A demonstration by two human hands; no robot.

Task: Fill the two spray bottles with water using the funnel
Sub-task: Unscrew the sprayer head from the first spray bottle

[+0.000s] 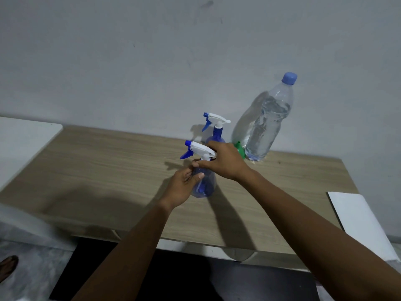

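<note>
Two blue spray bottles with white and blue trigger heads stand on the wooden table (108,170). My left hand (182,187) grips the body of the near spray bottle (206,183). My right hand (223,161) holds the collar under its trigger head. The far spray bottle (217,131) stands just behind, partly hidden by my right hand. A green funnel (239,149) lies behind my right hand, mostly hidden. A large clear water bottle (271,118) with a blue cap stands upright to the right, holding water.
A white surface (23,135) adjoins the table at the left. A white board (360,218) leans at the table's right end. The grey wall runs close behind the bottles. A foot (8,266) shows on the floor at lower left.
</note>
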